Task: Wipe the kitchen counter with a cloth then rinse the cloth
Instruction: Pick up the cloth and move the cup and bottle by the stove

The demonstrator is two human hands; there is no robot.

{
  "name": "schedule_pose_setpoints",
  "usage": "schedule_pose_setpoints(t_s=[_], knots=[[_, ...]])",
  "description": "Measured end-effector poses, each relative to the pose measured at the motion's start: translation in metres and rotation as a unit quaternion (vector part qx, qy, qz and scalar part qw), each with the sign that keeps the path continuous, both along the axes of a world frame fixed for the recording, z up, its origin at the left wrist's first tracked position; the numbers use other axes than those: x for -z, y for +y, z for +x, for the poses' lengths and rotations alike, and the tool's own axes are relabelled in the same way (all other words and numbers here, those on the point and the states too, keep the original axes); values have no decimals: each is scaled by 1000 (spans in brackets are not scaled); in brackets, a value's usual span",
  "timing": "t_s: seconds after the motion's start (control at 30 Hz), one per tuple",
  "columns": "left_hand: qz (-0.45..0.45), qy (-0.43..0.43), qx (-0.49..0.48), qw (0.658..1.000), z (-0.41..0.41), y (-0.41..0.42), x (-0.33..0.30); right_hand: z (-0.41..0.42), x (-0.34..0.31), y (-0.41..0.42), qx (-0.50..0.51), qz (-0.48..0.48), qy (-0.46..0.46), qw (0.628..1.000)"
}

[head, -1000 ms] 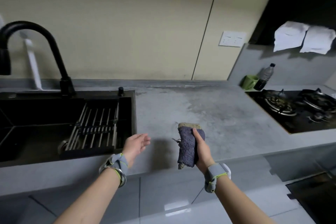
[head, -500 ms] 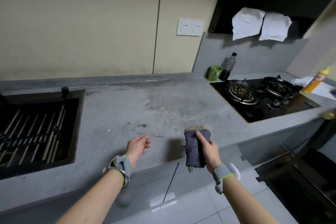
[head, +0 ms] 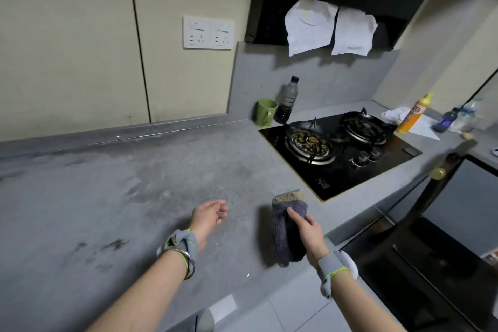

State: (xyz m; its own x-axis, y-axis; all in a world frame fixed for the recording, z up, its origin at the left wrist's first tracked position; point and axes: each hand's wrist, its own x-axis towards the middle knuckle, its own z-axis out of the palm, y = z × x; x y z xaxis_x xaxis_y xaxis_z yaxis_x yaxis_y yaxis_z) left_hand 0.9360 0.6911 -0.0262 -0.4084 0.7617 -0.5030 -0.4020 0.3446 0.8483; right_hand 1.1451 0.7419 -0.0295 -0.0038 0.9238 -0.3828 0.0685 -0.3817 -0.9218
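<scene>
My right hand (head: 307,232) grips a folded dark purple cloth (head: 286,234) with a tan strip at its top. It holds the cloth upright above the front part of the grey counter (head: 113,197), just left of the stove. My left hand (head: 208,217) hovers over the counter to the left of the cloth, fingers loosely curled and holding nothing. The counter surface shows dark smudges and dull streaks. The sink is out of view.
A black gas stove (head: 339,148) is set into the counter at right. Behind it stand a green mug (head: 265,112) and a dark bottle (head: 287,101). An orange spray bottle (head: 412,113) stands farther right. Two white cloths (head: 328,28) hang from the hood. A dark chair (head: 431,213) stands at lower right.
My view has swung right, so the sink and tap have left the frame and the stove has come nearer. Both hands keep their pose, the right still holding the cloth.
</scene>
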Motion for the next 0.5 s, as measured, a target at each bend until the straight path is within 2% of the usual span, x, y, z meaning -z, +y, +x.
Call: schedule_pose_setpoints(t_s=[0.3, 0.5], knots=[[-18, -4, 32, 999, 13, 110, 6, 11, 12, 105, -57, -41, -104, 992], [-37, -1, 37, 999, 14, 160, 13, 24, 30, 149, -42, -34, -268, 962]])
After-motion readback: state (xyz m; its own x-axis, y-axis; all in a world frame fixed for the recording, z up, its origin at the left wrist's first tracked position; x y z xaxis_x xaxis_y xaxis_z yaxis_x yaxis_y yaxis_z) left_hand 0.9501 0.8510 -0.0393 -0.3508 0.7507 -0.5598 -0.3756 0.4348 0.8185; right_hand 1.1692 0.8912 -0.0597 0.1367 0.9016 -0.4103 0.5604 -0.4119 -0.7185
